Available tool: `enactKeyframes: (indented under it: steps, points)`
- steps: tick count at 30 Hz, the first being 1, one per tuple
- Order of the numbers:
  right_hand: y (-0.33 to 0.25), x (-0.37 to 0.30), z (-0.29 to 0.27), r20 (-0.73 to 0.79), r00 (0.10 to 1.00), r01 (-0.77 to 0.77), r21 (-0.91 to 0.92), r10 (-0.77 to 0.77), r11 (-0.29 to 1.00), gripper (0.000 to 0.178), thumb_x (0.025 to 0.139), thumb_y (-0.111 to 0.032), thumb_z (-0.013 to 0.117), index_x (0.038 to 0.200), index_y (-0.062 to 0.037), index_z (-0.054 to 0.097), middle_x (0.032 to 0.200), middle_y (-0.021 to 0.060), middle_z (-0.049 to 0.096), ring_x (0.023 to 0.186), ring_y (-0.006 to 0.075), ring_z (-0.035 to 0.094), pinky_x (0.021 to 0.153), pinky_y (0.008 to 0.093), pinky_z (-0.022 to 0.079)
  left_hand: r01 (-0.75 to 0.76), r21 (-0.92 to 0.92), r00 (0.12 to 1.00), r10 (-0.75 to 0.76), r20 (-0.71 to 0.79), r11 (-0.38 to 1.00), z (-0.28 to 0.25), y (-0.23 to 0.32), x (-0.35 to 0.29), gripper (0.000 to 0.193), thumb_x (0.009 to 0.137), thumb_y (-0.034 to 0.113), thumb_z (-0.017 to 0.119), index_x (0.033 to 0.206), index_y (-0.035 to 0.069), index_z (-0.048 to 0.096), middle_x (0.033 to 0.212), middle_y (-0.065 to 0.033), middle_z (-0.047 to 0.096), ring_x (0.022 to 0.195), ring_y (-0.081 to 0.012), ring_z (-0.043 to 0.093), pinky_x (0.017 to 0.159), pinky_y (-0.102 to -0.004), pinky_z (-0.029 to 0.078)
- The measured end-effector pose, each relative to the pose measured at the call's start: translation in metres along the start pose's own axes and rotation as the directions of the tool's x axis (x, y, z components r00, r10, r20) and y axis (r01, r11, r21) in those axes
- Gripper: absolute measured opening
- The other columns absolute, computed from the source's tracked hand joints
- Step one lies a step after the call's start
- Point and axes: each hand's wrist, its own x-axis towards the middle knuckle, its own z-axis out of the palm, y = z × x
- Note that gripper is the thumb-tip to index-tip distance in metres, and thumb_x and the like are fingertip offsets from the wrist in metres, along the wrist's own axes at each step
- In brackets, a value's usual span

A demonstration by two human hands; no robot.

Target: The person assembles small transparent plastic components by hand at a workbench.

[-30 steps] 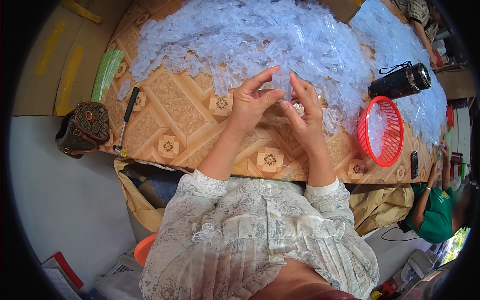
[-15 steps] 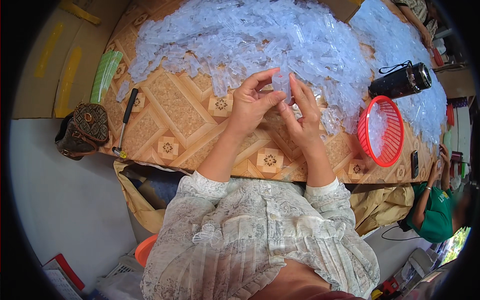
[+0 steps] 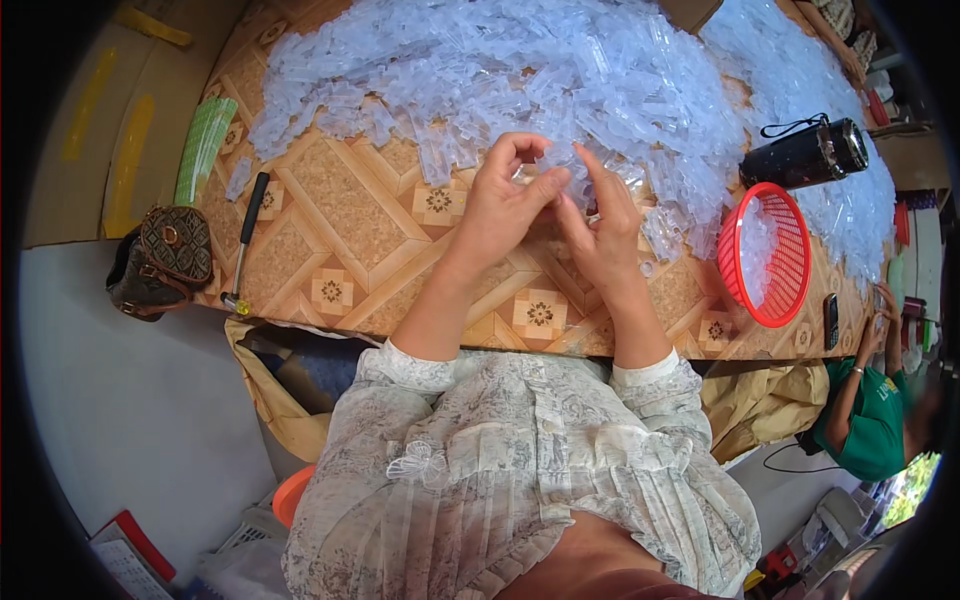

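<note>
Left hand [image 3: 505,200] has a clear plastic piece [image 3: 562,157] pinched at its fingertips, right hand [image 3: 610,232] curved around the other side, though I can't tell if that one's gripping. It's just above the patterned tabletop [image 3: 380,225], near a red plastic basket [image 3: 795,250].

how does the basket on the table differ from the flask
The basket is red; the flask is mostly black. The basket's walls are slotted, the flask's solid. The basket is open, showing pale bits inside, while the flask's contents can't be seen. Both sit to the person's right, by the clear pieces.
</note>
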Motion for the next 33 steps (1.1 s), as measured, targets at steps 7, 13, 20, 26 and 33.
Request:
enactKeyframes:
  steps: [7, 13, 20, 26, 33]
  points:
    - [-0.003, 0.002, -0.002, 0.02, 0.998, 0.058, -0.046, -0.057, 0.997, 0.055, 0.078, -0.004, 0.066, 0.13, -0.0014, 0.051, 0.112, 0.0176, 0.061, 0.095, 0.0331, 0.056, 0.083, 0.0402, 0.046, 0.079, 0.054, 0.992, -0.084, 0.091, 0.995, -0.007, 0.006, -0.001, 0.037, 0.098, 0.019, 0.054, 0.131, 0.002, 0.053, 0.101, -0.0022, 0.061, 0.088, -0.0049, 0.055, 0.079, -0.0211, 0.047]
    - [-0.003, 0.002, 0.001, -0.012, 0.994, 0.109, -0.098, -0.111, 0.989, 0.06, 0.075, 0.001, 0.064, 0.133, -0.0028, 0.05, 0.118, 0.0172, 0.057, 0.098, 0.0335, 0.054, 0.087, 0.0408, 0.044, -0.023, 0.129, 0.998, 0.016, 0.057, 0.991, 0.004, 0.001, -0.005, 0.041, 0.101, 0.021, 0.05, 0.139, 0.005, 0.047, 0.081, 0.0051, 0.054, 0.074, -0.0021, 0.047, 0.068, -0.018, 0.042]
    - [-0.003, 0.002, 0.0, -0.04, 0.988, 0.146, -0.121, -0.152, 0.982, 0.061, 0.072, 0.003, 0.062, 0.133, -0.0038, 0.051, 0.117, 0.0169, 0.056, 0.097, 0.033, 0.053, 0.086, 0.0409, 0.043, 0.049, -0.009, 0.997, -0.049, 0.058, 0.999, 0.008, 0.006, -0.01, 0.044, 0.1, 0.018, 0.05, 0.141, 0.003, 0.043, 0.079, 0.0068, 0.047, 0.071, -0.0021, 0.041, 0.066, -0.0176, 0.038]
    - [-0.006, 0.005, -0.006, -0.003, 0.994, 0.107, 0.003, -0.107, 0.994, 0.052, 0.079, -0.005, 0.062, 0.131, -0.0039, 0.054, 0.117, 0.0178, 0.057, 0.099, 0.0324, 0.054, 0.087, 0.0397, 0.044, 0.016, -0.016, 0.996, -0.015, 0.083, 1.0, 0.005, 0.004, -0.009, 0.046, 0.098, 0.018, 0.054, 0.141, 0.004, 0.043, 0.103, 0.002, 0.057, 0.086, -0.0026, 0.048, 0.075, -0.0196, 0.044]
    - [-0.005, 0.003, -0.011, 0.065, 0.993, -0.111, 0.222, 0.099, 0.969, 0.038, 0.091, -0.014, 0.06, 0.128, -0.0045, 0.058, 0.119, 0.0181, 0.056, 0.105, 0.0271, 0.058, 0.08, 0.0326, 0.05, -0.019, -0.001, 0.994, 0.019, 0.111, 1.0, -0.001, 0.005, -0.003, 0.048, 0.097, 0.018, 0.056, 0.141, 0.003, 0.041, 0.124, -0.0015, 0.057, 0.094, -0.005, 0.051, 0.083, -0.0209, 0.044]
